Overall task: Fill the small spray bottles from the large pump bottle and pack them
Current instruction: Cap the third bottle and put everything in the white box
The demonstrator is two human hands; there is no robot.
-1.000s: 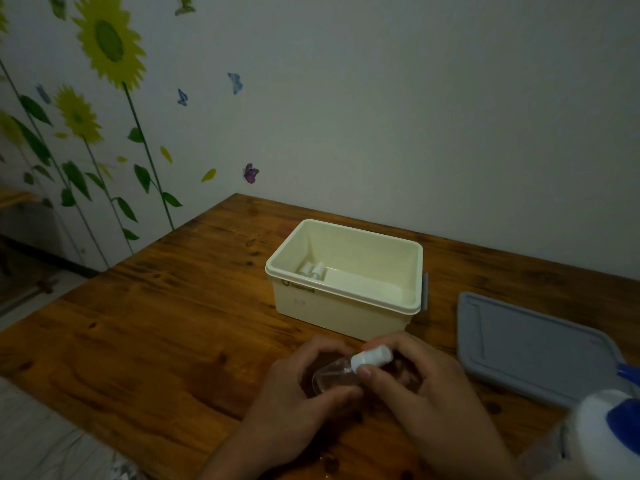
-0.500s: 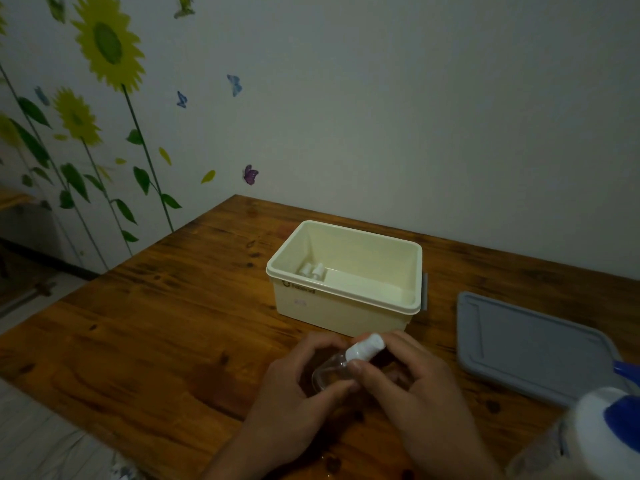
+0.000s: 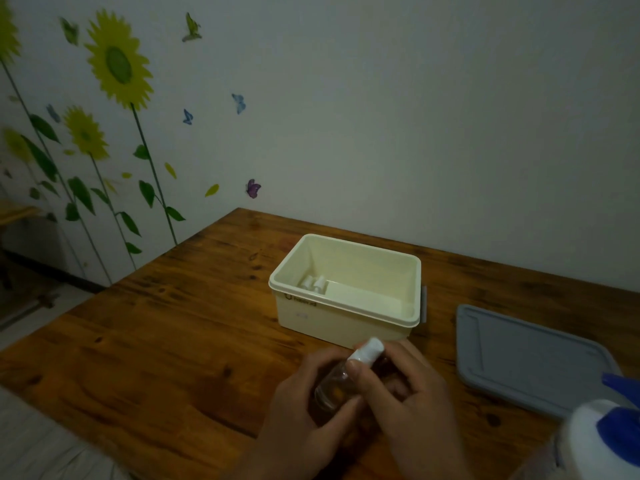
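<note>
A small clear spray bottle (image 3: 334,384) with a white spray cap (image 3: 367,351) is held tilted above the table, just in front of the cream box (image 3: 346,315). My left hand (image 3: 304,420) wraps the bottle's body. My right hand (image 3: 412,400) pinches the white cap between thumb and fingers. Inside the box, at its left end, lie two small white-capped bottles (image 3: 314,284). The large white pump bottle (image 3: 602,441) with a blue pump head stands at the bottom right corner, partly cut off.
A grey lid (image 3: 530,358) lies flat on the wooden table (image 3: 166,341) to the right of the box. The wall stands close behind the table. The table's left edge drops to the floor.
The bottle has tipped up so its white cap points more upward and toward the box. Both hands stay on it and have shifted slightly forward.
</note>
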